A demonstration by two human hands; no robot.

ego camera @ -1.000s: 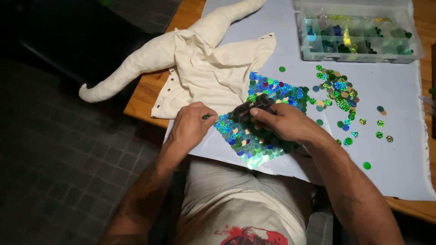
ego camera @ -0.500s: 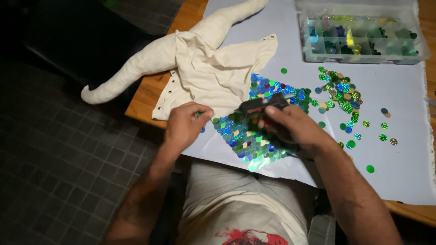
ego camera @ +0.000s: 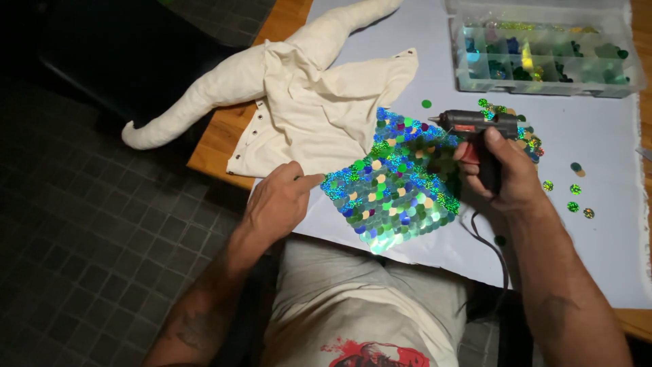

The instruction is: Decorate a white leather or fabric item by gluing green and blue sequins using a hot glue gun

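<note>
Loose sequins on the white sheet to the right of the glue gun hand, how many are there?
4 that I can make out: one, one, one and one, all right of the right hand. More may hide behind the hand.

Light fell from above onto the white sheet (ego camera: 584,136), which glared pale. The sequin patch (ego camera: 397,180) sparkled sharply. The tiled floor (ego camera: 81,238) lay dim, nearly black at left. Focus stayed crisp.
</note>
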